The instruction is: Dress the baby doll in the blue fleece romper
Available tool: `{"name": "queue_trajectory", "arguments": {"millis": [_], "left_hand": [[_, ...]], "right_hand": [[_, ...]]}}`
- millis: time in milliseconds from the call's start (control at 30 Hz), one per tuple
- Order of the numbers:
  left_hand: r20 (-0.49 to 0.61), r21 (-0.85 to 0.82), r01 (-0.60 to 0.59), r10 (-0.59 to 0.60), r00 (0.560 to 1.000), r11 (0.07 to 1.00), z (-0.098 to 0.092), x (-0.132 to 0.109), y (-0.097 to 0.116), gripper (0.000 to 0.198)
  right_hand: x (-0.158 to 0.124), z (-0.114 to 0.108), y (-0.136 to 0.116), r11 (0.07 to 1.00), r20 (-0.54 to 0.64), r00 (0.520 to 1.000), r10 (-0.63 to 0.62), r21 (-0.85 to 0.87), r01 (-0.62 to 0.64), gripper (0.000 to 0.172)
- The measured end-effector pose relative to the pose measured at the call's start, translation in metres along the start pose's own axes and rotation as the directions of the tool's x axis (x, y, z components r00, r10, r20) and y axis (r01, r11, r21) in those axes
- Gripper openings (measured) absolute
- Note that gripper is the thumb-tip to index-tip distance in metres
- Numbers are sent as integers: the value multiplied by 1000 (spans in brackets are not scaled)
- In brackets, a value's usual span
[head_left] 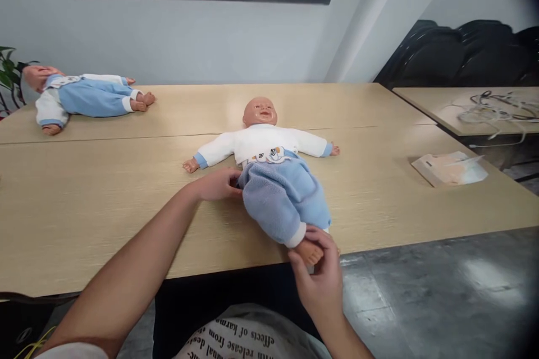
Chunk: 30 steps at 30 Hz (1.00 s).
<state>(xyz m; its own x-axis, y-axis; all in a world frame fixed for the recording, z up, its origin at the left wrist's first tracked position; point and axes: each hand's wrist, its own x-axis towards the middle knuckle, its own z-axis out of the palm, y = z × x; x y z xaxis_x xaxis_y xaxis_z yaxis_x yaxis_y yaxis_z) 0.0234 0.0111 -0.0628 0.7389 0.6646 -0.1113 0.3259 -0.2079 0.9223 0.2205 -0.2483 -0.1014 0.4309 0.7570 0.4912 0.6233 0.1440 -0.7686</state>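
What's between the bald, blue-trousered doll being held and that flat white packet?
Bare, pale wood-grain tabletop separates doll and packet in the head view.

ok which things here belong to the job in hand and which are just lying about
In hand:
- near doll, face up
- its blue trousers, left hand at the hip
- its bare foot, in the right hand

Seemingly just lying about:
- far doll
- white packet
- pale cables
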Motion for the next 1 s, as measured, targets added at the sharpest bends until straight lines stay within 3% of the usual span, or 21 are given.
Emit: {"name": "queue_trajectory", "arguments": {"millis": [67,100,200,267,367,500,633,767,867,933,1000], "left_hand": [[116,-54,-52,58,992,997,1,3,-2,36],[122,-98,-68,80,989,993,1,4,-3,39],[51,-144,-90,98,994,986,-1,9,-9,47],[12,-16,-105,105,994,994,-3,12,-15,42],[-201,194,-80,120,972,978,-8,21,-29,28],[-532,263,36,114,839,964,-14,33,-42,26],[-626,294,104,109,772,950,-12,38,-43,24],[-644,315,145,99,759,938,-5,31,-36,20],[-692,205,201,-3,722,958,0,25,-29,37],[-686,-30,196,-163,709,980,4,23,-24,45],[-611,-257,160,-288,737,953,10,22,-18,44]], "right_hand": [[-1,3,-2,998,25,999,-42,-55,43,30],[-2,4,-2,997,32,999,-31,-65,33,28],[-3,0,-4,997,3,998,66,-31,-65,25],[2,-9,-7,990,-24,990,138,10,-137,24],[19,-27,-18,975,-54,975,216,68,-212,21],[37,-46,-32,985,-89,983,161,75,-155,16],[32,-44,-33,996,-53,996,78,42,-76,14],[18,-25,-37,995,-10,996,-88,-49,87,20],[8,-8,-47,964,94,971,-219,-130,230,23],[1,4,-53,932,182,944,-276,-190,310,22],[-6,16,-56,886,265,912,-315,-261,382,19]]}}
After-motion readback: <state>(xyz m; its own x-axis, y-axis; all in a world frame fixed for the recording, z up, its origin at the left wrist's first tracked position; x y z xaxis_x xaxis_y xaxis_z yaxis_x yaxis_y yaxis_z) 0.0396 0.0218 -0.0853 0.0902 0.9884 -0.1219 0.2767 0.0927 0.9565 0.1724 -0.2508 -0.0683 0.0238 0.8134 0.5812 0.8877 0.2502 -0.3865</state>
